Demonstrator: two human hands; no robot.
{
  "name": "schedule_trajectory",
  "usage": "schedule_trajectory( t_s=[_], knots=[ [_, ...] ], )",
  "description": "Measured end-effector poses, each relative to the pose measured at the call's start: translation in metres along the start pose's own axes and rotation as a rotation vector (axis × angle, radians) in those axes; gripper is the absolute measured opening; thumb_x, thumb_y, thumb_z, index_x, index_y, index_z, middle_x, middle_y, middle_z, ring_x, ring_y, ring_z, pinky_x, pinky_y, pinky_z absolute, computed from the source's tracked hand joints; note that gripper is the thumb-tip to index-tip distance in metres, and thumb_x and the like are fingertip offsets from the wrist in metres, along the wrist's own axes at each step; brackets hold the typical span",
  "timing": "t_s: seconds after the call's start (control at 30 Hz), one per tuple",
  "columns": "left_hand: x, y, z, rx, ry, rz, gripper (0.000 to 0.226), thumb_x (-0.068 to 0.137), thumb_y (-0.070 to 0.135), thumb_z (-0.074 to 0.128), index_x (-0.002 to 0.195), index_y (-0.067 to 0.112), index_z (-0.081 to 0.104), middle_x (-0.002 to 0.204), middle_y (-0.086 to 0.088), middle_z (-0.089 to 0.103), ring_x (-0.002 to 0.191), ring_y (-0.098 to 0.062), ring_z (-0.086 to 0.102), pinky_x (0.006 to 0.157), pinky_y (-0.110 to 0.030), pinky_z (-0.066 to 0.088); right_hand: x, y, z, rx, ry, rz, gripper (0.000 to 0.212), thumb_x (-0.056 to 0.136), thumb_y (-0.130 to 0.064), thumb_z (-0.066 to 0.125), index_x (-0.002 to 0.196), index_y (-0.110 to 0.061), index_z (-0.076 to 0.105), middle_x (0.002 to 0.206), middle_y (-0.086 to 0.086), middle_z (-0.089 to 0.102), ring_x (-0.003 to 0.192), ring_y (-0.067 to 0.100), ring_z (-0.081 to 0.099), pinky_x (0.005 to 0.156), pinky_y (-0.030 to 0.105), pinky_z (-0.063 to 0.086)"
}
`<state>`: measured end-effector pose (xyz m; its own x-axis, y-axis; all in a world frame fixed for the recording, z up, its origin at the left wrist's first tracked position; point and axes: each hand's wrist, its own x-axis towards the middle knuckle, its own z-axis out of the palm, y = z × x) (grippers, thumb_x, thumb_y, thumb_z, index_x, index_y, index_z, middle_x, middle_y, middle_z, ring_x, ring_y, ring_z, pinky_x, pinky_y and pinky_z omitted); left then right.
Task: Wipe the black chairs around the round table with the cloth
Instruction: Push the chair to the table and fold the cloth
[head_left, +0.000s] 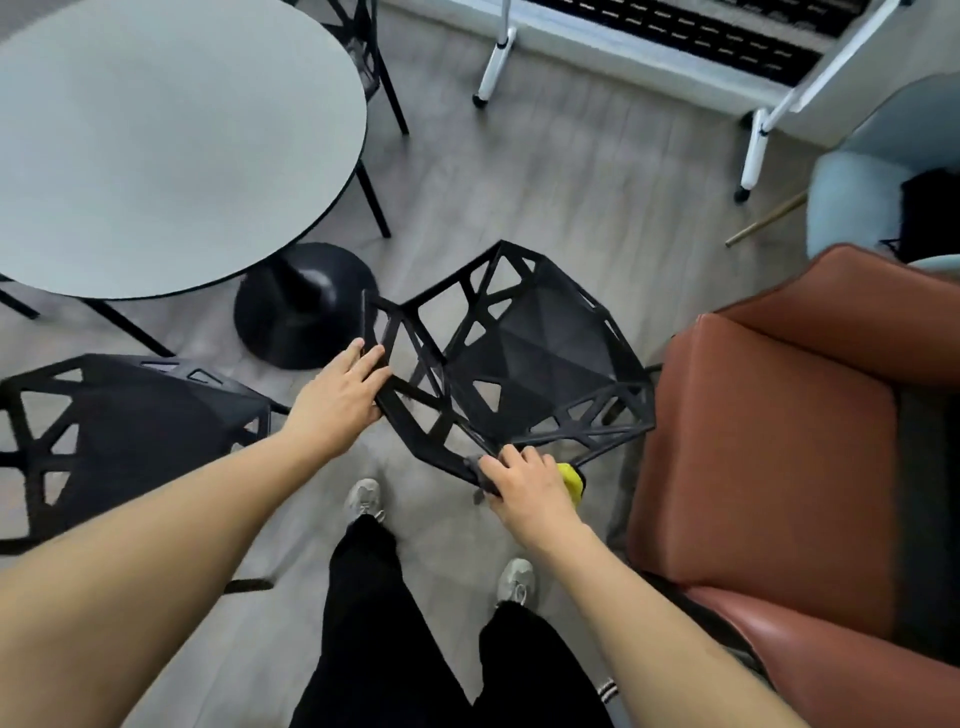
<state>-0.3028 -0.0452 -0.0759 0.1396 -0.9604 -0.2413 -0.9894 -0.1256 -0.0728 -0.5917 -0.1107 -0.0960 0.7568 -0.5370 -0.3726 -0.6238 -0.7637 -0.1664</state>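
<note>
A black cut-out chair (540, 348) stands in front of me, between the round grey table (156, 135) and a brown seat. My left hand (337, 395) grips the upper left edge of its backrest. My right hand (524, 483) holds a cloth (571, 480), yellow on one side and grey on the other, pressed against the lower rim of the backrest. A second black chair (130, 415) stands to the left, and a third (363, 57) shows behind the table.
A brown leather armchair (779, 441) sits close on the right. Behind it is a light blue chair (852, 202) and a white wheeled frame (758, 140). The table's black base (301, 306) stands on grey wood flooring. My feet are below the chair.
</note>
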Motion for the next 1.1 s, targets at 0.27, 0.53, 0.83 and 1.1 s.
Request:
schedule_trajectory(
  t_s=[0.27, 0.53, 0.83, 1.1],
  knots=[
    [-0.079, 0.075, 0.006, -0.075, -0.037, -0.203, 0.051, 0.071, 0.027, 0.089, 0.112, 0.002, 0.073, 0.124, -0.023, 0.066, 0.117, -0.045, 0.06, 0.098, -0.049, 0.052, -0.044, 0.031, 0.007, -0.233, 0.093, -0.119, 0.041, 0.051, -0.013, 0.082, 0.086, -0.023, 0.063, 0.078, 0.003, 0.053, 0.071, 0.028, 0.052, 0.061, 0.038, 0.04],
    [-0.102, 0.129, 0.008, -0.171, -0.098, -0.305, 0.034, 0.073, 0.038, 0.081, 0.09, 0.009, 0.073, 0.093, -0.014, 0.065, 0.1, -0.037, 0.06, 0.091, -0.045, 0.05, -0.059, 0.059, -0.007, -0.348, 0.097, 0.049, 0.028, 0.054, -0.013, 0.083, 0.073, -0.02, 0.065, 0.081, 0.008, 0.055, 0.073, 0.032, 0.054, 0.061, 0.04, 0.04],
    [-0.092, 0.112, 0.004, -0.279, -0.29, -0.18, 0.081, 0.075, 0.077, 0.02, 0.134, 0.035, 0.057, 0.132, -0.008, 0.053, 0.13, -0.031, 0.043, 0.114, -0.04, 0.029, -0.049, 0.109, -0.029, -0.431, 0.038, 0.118, 0.042, 0.045, -0.009, 0.089, 0.081, -0.018, 0.067, 0.088, 0.011, 0.055, 0.079, 0.034, 0.051, 0.062, 0.042, 0.04],
    [-0.053, 0.15, -0.006, -0.297, -0.242, -0.278, 0.105, 0.072, 0.091, -0.009, 0.14, 0.037, 0.051, 0.124, -0.003, 0.052, 0.122, -0.024, 0.043, 0.112, -0.036, 0.032, -0.005, 0.199, -0.051, -0.501, 0.084, -0.058, 0.043, 0.049, -0.005, 0.083, 0.088, -0.016, 0.068, 0.091, 0.014, 0.054, 0.079, 0.036, 0.05, 0.06, 0.044, 0.041]
  ],
)
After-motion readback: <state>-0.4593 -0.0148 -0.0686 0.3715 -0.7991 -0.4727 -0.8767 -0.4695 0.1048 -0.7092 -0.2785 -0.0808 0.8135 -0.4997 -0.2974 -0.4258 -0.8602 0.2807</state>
